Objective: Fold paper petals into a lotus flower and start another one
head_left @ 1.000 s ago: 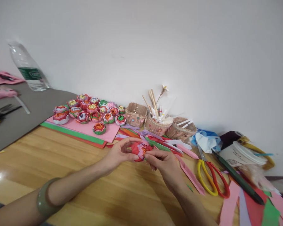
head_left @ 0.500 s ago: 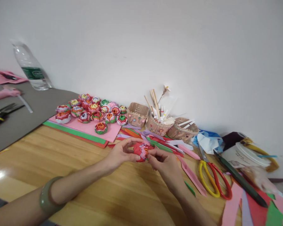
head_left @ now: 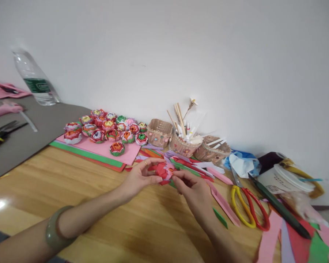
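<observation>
Bare tabletop [head_left: 131, 226] nearside; scissors [head_left: 244, 190] to right

Round multicoloured paper flowers [head_left: 112, 135] are set on flat pink paper [head_left: 130, 151], left of three brown ridged baskets [head_left: 182, 149] (thin tan sticks [head_left: 181, 118] are stood in the middle one). Narrow multicoloured paper strips [head_left: 190, 169] are strewn before the baskets. To the right, red-and-yellow-handled metal scissors [head_left: 240, 187] are laid left of a white round tub [head_left: 279, 180]. A round red-and-pink paper flower [head_left: 164, 173] is held between left hand [head_left: 142, 176] and right hand [head_left: 193, 190].
</observation>
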A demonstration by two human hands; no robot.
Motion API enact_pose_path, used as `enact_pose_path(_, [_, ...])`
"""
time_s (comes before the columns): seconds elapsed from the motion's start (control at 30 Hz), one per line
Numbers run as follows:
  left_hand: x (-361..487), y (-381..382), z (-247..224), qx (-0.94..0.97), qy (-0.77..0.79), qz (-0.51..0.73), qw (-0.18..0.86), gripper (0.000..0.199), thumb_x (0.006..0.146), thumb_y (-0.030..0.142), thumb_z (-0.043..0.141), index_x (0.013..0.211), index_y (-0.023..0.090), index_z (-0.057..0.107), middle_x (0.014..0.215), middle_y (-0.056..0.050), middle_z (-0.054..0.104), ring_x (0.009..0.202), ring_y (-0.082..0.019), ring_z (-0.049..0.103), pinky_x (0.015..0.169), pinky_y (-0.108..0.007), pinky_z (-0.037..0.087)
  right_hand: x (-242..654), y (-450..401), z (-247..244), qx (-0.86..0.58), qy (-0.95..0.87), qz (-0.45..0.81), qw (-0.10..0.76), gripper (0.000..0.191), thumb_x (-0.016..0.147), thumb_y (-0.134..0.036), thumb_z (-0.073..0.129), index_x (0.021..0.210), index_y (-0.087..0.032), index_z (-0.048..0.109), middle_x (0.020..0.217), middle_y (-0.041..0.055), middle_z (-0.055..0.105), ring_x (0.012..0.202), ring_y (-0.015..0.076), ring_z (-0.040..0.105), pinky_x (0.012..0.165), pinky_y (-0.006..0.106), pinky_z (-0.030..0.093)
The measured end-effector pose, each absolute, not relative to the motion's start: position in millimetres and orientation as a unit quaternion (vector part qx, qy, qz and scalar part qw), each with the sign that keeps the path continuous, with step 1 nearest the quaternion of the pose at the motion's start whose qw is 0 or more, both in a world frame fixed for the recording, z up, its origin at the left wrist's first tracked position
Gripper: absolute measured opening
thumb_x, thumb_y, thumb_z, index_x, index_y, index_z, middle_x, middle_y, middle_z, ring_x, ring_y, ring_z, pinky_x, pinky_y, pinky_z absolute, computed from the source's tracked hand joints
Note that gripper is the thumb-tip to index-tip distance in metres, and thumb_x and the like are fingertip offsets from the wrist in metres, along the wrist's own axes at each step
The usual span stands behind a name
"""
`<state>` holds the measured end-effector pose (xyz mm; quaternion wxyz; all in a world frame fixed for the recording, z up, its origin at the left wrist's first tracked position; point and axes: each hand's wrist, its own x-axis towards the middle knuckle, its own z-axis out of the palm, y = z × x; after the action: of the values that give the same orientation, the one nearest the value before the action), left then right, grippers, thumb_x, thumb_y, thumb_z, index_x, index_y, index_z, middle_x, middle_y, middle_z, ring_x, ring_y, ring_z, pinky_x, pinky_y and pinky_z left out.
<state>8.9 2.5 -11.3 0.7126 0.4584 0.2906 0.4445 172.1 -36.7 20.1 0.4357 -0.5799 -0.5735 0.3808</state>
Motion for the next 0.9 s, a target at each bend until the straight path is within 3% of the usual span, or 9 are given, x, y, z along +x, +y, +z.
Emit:
enact_pose_path(0.13, [8, 2, -14, 0.442, 0.286, 0.458, 0.717, 0.047, 0.056, 0.025, 0.079, 0.101, 0.021, 0.063, 0.099, -0.004, 0.061, 0.085, -0.018, 0.057, 0.079, -0.032, 0.044, 179, -33, 18, -0.519, -0.502, 0.524, 0.452, 0.021, 0.07, -0.036, 0.065, 0.073, -0.016, 0.071, 0.058, -0.0009, 0.057, 0.048, 0.008, 0.043, 0.046, 0.021, 0.034])
enact_pose_path(0.27, [7, 1, -13, 0.426, 0.275, 0.437, 0.743, 0.047, 0.057, 0.024, 0.079, 0.101, 0.022, 0.063, 0.093, -0.003, 0.061, 0.078, -0.015, 0.057, 0.074, -0.031, 0.044, 182, -31, 15, -0.498, -0.467, 0.572, 0.455, 0.018, 0.065, -0.033, 0.072, 0.072, -0.017, 0.073, 0.055, -0.0013, 0.058, 0.046, 0.0067, 0.042, 0.045, 0.021, 0.033])
enact_pose_path(0.57, [5, -1, -11, 0.416, 0.24, 0.417, 0.771, 0.047, 0.059, 0.026, 0.078, 0.103, 0.022, 0.062, 0.105, -0.007, 0.063, 0.084, -0.019, 0.06, 0.073, -0.032, 0.045, 181, -32, 19, -0.508, -0.479, 0.574, 0.428, 0.022, 0.063, -0.036, 0.072, 0.067, -0.015, 0.071, 0.053, -0.002, 0.055, 0.043, 0.0057, 0.038, 0.042, 0.021, 0.028])
enact_pose_path(0.77, [6, -1, -12, 0.439, 0.238, 0.408, 0.764, 0.043, 0.063, 0.022, 0.075, 0.103, 0.021, 0.061, 0.105, -0.007, 0.064, 0.086, -0.018, 0.06, 0.071, -0.03, 0.047, 179, -33, 25, -0.539, -0.522, 0.514, 0.416, 0.019, 0.067, -0.033, 0.066, 0.062, -0.015, 0.066, 0.046, -0.0056, 0.044, 0.043, 0.0055, 0.031, 0.042, 0.02, 0.023])
enact_pose_path(0.9, [6, 0, -12, 0.469, 0.231, 0.407, 0.75, 0.042, 0.064, 0.019, 0.074, 0.104, 0.021, 0.061, 0.109, -0.007, 0.064, 0.088, -0.018, 0.06, 0.073, -0.029, 0.048, 179, -33, 27, -0.55, -0.528, 0.502, 0.408, 0.018, 0.064, -0.032, 0.068, 0.059, -0.015, 0.065, 0.049, -0.0042, 0.049, 0.044, 0.0058, 0.032, 0.043, 0.021, 0.024])
